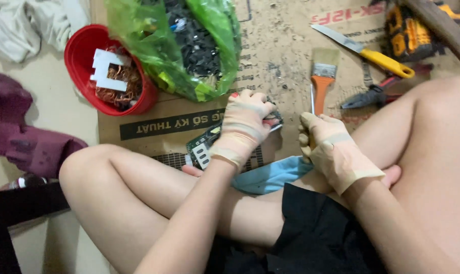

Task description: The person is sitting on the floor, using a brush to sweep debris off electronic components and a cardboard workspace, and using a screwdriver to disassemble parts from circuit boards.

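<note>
I sit cross-legged on a sheet of cardboard (286,56). My left hand (245,124), in a pale glove, presses down on a green circuit board (202,144) that lies between my knees; a small metal part shows at its fingertips. My right hand (331,147), also gloved, is closed around a thin tool with a yellowish handle; its metal shaft (311,99) points up away from me, beside the left hand. A blue cloth (270,175) lies under both wrists.
A red bowl (83,56) holds copper wire and a white plastic piece. A green bag (189,45) holds dark parts. A paintbrush (322,76), yellow-handled knife (367,50), pliers (372,94) and a yellow-black tool (407,30) lie on the cardboard. Clothes (22,137) lie left.
</note>
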